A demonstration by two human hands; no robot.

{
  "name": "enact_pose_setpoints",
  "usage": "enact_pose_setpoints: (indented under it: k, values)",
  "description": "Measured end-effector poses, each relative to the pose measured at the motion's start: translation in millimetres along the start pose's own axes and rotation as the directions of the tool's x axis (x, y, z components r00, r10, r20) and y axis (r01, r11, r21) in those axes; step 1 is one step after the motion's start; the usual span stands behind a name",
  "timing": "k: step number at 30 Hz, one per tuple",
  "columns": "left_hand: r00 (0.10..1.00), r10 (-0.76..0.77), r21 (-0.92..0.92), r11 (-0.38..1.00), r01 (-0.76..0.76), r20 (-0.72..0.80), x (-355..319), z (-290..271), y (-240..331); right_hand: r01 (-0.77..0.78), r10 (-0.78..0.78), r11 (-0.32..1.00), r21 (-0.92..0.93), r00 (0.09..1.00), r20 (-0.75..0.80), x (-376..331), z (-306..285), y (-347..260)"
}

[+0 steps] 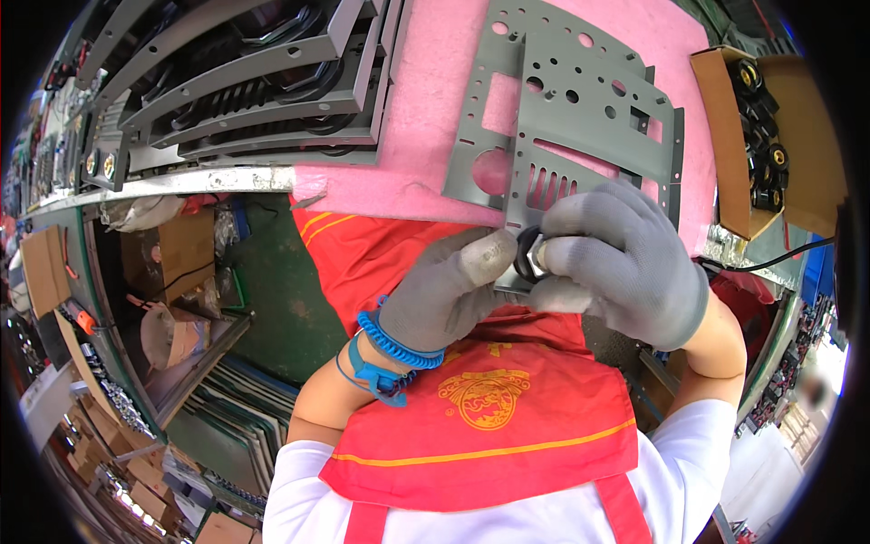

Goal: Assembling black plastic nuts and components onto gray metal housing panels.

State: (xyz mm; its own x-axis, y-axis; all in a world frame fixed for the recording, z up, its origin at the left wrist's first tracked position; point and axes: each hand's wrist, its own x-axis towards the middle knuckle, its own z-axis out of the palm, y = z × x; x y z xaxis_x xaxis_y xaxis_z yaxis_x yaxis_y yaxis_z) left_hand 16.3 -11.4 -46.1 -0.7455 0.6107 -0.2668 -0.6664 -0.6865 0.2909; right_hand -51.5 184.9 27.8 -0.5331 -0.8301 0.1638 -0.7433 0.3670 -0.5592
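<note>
Gray-gloved right hand (625, 258): narrow grip, thumb and fingers around black fitting (523, 264) with metal nut (541, 257), at near end of punched gray panel (580, 136). Gray-gloved left hand (449, 286): thumb at fitting's left side, other fingers partly hidden; what grip holds there unclear. Panel on pink-topped table (426, 100), near end past table edge. Stacked gray frames (263, 95) left; cardboard box (722, 150) with black round parts (766, 150) right.

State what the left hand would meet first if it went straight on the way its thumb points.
Likely the black round part in the right hand; whether the left hand already touches it is unclear.
</note>
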Motion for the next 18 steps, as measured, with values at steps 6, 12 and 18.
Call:
enact_pose_setpoints:
  k: [6, 12, 18]
  values:
    - [1.000, -0.002, -0.036, 0.999, 0.002, -0.001, 1, 0, 1, -0.133, 0.127, 0.965, 0.228, 0.991, 0.039, -12, -6, 3]
    - [1.000, -0.009, 0.000, 1.000, 0.009, 0.002, 3, -1, -2, -0.038, 0.038, 0.999, -0.003, 0.998, -0.051, 1, -2, -3]
    - [0.999, -0.012, 0.026, 1.000, 0.013, -0.048, 1, 1, 2, -0.014, -0.005, 0.981, -0.196, 0.996, -0.094, 6, -18, -7]
